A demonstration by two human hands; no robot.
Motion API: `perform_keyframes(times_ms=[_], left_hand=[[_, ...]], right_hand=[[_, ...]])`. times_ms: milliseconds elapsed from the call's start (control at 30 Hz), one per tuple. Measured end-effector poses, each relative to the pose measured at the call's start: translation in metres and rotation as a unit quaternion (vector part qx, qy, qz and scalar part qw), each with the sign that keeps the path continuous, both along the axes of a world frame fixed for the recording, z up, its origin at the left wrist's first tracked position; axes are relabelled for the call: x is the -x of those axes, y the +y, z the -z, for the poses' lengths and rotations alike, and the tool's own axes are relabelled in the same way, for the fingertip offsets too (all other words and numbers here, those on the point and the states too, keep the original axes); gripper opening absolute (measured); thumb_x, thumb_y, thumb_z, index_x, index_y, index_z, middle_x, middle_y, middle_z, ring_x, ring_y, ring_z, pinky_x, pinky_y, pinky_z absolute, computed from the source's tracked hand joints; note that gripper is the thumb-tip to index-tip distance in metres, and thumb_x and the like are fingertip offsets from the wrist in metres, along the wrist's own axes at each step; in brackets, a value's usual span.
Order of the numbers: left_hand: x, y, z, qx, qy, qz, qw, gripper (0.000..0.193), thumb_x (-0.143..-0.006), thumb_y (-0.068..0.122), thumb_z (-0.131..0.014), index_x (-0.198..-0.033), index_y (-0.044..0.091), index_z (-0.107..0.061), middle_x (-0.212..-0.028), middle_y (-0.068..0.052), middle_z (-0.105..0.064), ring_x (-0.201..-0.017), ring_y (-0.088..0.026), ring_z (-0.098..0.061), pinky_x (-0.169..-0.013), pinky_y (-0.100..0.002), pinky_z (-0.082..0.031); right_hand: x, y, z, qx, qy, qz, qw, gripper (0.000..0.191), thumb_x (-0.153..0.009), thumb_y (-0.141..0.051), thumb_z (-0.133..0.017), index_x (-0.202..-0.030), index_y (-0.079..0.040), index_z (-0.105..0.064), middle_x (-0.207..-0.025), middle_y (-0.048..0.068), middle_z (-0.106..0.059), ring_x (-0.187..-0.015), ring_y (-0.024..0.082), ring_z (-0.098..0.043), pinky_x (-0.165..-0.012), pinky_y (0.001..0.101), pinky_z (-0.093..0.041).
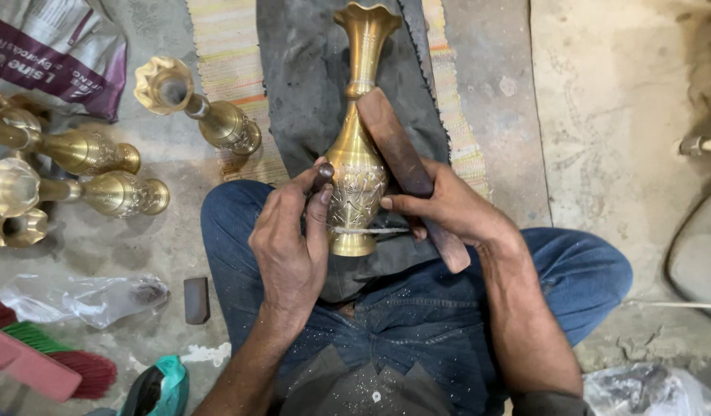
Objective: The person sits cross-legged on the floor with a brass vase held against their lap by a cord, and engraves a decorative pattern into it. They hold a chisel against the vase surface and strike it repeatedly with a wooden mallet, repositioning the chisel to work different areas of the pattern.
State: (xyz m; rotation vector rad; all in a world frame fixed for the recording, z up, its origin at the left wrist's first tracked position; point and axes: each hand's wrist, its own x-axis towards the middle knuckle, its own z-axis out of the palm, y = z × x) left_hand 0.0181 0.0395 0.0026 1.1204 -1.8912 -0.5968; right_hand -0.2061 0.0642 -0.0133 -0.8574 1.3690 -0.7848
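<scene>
Lying between both hands, brass vase (356, 166); left hand (290, 239) pinches chisel (321, 178), right hand (448, 208) grips wooden mallet (405, 166).

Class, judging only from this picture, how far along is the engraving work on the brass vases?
Done: the vase in the lap already carries a cut pattern on its belly, and metal chips speckle the jeans. In hand: the left hand sets a small tool against it, the right hand holds a wooden block. Left: four vases lie on the floor; their finish is unclear.

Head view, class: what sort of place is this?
Probably a small metalwork workshop on the floor: a brass vase worked with a wooden tool, more brass vases on bare concrete.
</scene>
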Motion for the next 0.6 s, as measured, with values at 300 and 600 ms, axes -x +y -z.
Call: perform_keyframes(times_ms=[300,600], left_hand=[[0.002,0.008,0.013,-0.045,0.072,-0.054,0.995,0.019,-0.109,0.012,-0.063,-0.124,0.0,-0.065,-0.114,-0.016,-0.076,-0.104,-0.024,-0.078,-0.086,-0.035,-0.061],[-0.015,-0.008,0.023,-0.212,0.078,-0.055,0.973,0.02,-0.105,0.017,-0.063,-0.118,0.002,-0.069,-0.089,-0.01,-0.079,-0.081,-0.016,-0.077,-0.068,-0.033,-0.059]], right_hand=[[-0.017,0.005,-0.018,0.043,0.083,0.014,0.996,0.057,-0.081,-0.029,-0.082,-0.128,-0.003,-0.063,-0.08,-0.001,-0.068,-0.052,0.006,-0.054,-0.042,0.0249,-0.046],[-0.028,-0.002,-0.029,0.046,0.201,0.031,0.978,0.064,-0.078,-0.051,-0.081,-0.119,-0.004,-0.069,-0.079,0.003,-0.069,-0.06,0.012,-0.06,-0.049,0.0297,-0.051]])
